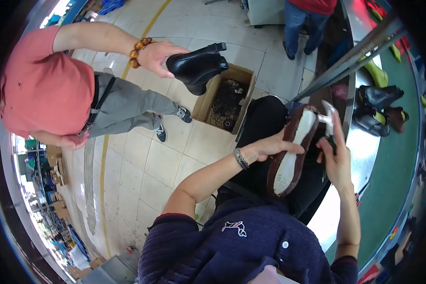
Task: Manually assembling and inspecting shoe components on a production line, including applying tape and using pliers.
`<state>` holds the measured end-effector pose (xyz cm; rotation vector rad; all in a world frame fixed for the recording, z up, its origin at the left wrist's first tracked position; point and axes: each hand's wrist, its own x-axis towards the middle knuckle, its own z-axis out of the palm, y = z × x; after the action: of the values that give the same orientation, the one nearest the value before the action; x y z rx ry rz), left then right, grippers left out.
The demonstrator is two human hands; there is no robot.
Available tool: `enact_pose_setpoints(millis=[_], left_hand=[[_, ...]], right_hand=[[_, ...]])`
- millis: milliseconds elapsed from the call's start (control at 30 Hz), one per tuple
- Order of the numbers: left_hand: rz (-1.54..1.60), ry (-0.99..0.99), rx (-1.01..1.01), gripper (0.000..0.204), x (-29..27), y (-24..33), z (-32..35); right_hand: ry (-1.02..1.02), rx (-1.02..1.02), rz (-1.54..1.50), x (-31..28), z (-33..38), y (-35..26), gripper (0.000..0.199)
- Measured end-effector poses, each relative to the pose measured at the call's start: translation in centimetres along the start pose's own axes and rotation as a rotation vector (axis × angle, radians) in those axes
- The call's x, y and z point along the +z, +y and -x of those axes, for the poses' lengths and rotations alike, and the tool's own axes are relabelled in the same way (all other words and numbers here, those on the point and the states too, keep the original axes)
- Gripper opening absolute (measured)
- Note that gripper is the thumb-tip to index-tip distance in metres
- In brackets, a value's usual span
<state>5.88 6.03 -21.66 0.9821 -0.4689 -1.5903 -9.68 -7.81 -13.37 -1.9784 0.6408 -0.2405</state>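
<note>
My left hand grips a brown shoe upper upside down above my lap, its pale underside facing up. The thumb presses across that underside. My right hand is closed round a hand tool with a shiny hammer-like metal head. One finger lies stretched along the tool, and its head is at the toe or heel end of the shoe; I cannot tell which end, or whether they touch. Much of the handle is hidden by my fingers.
At the left a person in a pink shirt holds out a black ankle boot. Below it stands a cardboard box of dark scraps. On my right runs a green conveyor belt with black shoes. A metal post slants nearby.
</note>
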Motion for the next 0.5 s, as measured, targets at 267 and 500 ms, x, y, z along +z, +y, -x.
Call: enact_pose_setpoints(millis=[267,500], left_hand=[[-0.577,-0.069,0.435,0.138,1.2,-1.6,1.5],[-0.298,-0.292,0.261,0.148,-0.4,-6.5,2.4]], right_hand=[[0.073,-0.091,-0.092,1.2,4.7,1.9,0.089],[0.062,0.132,0.028,5.6,10.8,5.1,0.092]])
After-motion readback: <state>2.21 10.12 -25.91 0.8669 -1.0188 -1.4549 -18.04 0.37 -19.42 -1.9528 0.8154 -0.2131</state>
